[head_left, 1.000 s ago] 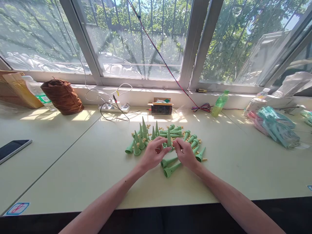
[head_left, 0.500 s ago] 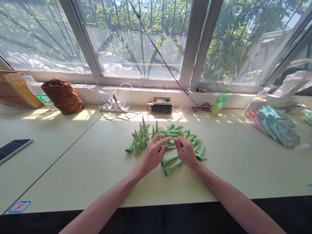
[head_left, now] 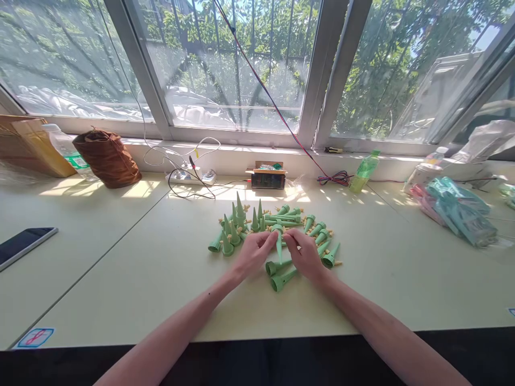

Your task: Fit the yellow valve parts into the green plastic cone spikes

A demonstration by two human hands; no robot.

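A green plastic spike (head_left: 279,245) points downward between my hands, its capped end at the top. My left hand (head_left: 254,252) is closed on it near the cap. My right hand (head_left: 302,250) is pinched just right of the spike; what its fingertips hold is too small to make out. Several green spikes stand upright like cones (head_left: 235,235) left of my hands. More green spikes with tan tips lie behind and to the right, such as one (head_left: 329,259) beside my right wrist. Two others (head_left: 281,280) lie below my hands.
At the back are a brown pouch (head_left: 107,158), a power strip (head_left: 191,177), a small black device (head_left: 268,180), and a green bottle (head_left: 363,172). A phone (head_left: 24,245) lies left, teal packets (head_left: 461,209) right.
A green spike now hangs tip-down from my left hand, whose fingers were spread before and have closed. My right hand stays pinched and has shifted slightly down.
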